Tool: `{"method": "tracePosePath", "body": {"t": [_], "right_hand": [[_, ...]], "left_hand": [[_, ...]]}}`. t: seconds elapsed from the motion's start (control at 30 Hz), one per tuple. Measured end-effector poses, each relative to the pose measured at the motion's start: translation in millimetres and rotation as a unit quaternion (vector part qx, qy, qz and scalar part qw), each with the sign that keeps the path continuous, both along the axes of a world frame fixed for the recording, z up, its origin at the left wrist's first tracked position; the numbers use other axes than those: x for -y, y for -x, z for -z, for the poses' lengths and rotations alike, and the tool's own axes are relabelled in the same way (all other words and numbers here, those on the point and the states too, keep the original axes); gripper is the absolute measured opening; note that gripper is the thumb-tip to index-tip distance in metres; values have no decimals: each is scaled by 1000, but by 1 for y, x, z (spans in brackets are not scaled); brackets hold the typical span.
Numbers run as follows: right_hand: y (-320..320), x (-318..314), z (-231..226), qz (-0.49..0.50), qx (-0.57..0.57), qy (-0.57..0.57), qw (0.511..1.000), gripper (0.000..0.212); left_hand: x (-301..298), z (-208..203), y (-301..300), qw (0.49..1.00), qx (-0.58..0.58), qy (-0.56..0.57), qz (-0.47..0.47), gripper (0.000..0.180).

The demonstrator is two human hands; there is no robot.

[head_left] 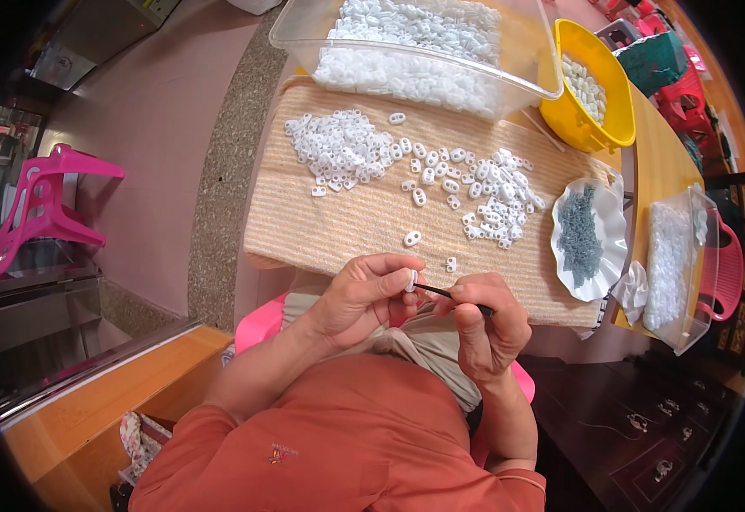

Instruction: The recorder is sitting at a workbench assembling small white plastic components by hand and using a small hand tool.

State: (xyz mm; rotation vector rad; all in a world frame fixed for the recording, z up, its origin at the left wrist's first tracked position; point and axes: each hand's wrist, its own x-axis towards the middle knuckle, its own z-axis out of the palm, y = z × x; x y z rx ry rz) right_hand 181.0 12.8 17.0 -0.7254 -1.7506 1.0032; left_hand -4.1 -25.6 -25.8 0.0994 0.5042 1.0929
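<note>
My left hand (364, 294) pinches a small white plastic part (411, 280) between thumb and fingertips, above my lap at the table's near edge. In my right hand (487, 324) is a slim black tool (434, 290), its tip at the white part; its exact kind is too small to tell. Just beyond my hands, an oval white piece with two holes (412, 238) and a squarer two-holed piece (451, 264) lie on the striped cloth (304, 222). Farther off are a heap of small white pieces (338, 147) on the left and a looser heap (500, 205) on the right.
A clear bin of white parts (406, 68) stands at the back, beside a yellow basket (573, 119). On the right are a wavy white dish (607, 243) of small grey pieces and another clear box (697, 316). A pink stool (48, 200) stands on the left floor.
</note>
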Motion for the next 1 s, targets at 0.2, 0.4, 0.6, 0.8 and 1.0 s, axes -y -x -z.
{"method": "tracePosePath", "body": {"t": [0.2,0.4,0.6,0.8,1.0], "right_hand": [[-1,-3,-4,-25,26,-13,999,15],[7,-3,-4,-36,58,6,998,15],[7,-2,-4,-35,105,-31,993,18],[11,-1,5,-1,114,-133,985,25],[16,4,19,24,123,-251,960,26]], "left_hand": [[0,0,0,1000,-4,4,-3,22],[0,0,-3,999,-30,7,-8,21],[3,-1,-1,998,-64,-5,-3,20],[2,-2,-4,997,-74,-5,-21,20],[5,-2,-6,996,-64,8,-63,19]]}}
